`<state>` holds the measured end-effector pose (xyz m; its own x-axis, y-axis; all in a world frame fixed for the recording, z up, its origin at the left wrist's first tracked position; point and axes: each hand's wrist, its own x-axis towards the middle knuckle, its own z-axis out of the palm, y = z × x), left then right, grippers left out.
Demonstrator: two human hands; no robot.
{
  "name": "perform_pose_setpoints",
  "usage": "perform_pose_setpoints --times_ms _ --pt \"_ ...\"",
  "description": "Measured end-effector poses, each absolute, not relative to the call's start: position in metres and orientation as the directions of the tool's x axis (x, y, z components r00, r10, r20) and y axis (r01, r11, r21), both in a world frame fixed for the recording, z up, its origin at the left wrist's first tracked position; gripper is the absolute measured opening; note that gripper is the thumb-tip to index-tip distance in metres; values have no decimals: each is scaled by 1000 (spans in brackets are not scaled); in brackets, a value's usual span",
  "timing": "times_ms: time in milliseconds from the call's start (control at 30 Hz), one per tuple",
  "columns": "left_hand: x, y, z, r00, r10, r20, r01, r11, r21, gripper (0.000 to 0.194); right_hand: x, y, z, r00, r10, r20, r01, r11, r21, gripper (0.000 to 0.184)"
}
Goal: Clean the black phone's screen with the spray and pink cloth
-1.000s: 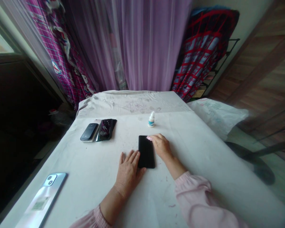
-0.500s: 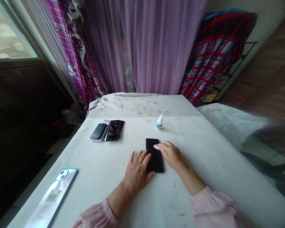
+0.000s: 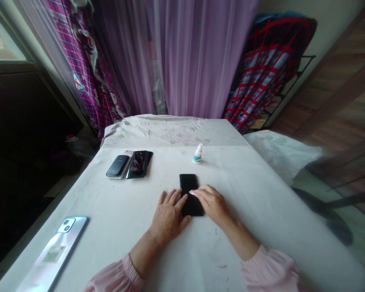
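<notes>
A black smartphone (image 3: 188,180) lies flat on the white-covered table, its dark face up. My left hand (image 3: 168,217) rests with fingers spread along the phone's left side, fingertips on its edge. My right hand (image 3: 213,202) pinches a small pink cloth (image 3: 194,192) and presses it to the middle of the screen. Most of the cloth is hidden under the fingers. Beyond the phone stands a small white dropper-like bottle (image 3: 197,155) with a blue label, upright.
Several phones lie at the left, among them a dark blue one (image 3: 118,166) and a glossy black one (image 3: 137,164). A silvery-blue phone (image 3: 54,253) lies nearer on the left edge. A white plastic bag (image 3: 286,152) is beside the table's right edge.
My right hand has slid the pink cloth from the phone's top right corner down to the middle of the screen. My left hand stays at the phone's side. The view has shifted slightly.
</notes>
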<state>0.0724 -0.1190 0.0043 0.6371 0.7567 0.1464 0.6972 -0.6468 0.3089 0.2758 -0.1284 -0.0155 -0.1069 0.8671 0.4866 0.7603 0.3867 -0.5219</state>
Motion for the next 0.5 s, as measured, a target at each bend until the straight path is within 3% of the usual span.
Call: perform_pose_setpoints --times_ms 133,200,267,367,500 --pt "73 -118 3 641 749 169 690 -658 301 63 282 -146 -19 -39 910 414 617 348 -706 25" --pt "74 -116 2 649 740 176 688 -670 279 67 286 -140 -20 130 938 320 492 219 -843 25" --pt "75 -113 1 657 732 181 684 -680 265 72 289 -130 -18 314 940 132 305 32 -952 29" --pt "77 -110 -3 659 725 200 682 -688 248 74 285 -118 -7 329 930 -161 19 -177 -984 28" --pt "77 -108 -8 688 683 246 657 -730 187 68 278 -116 11 236 923 -303 -160 -271 -949 26"
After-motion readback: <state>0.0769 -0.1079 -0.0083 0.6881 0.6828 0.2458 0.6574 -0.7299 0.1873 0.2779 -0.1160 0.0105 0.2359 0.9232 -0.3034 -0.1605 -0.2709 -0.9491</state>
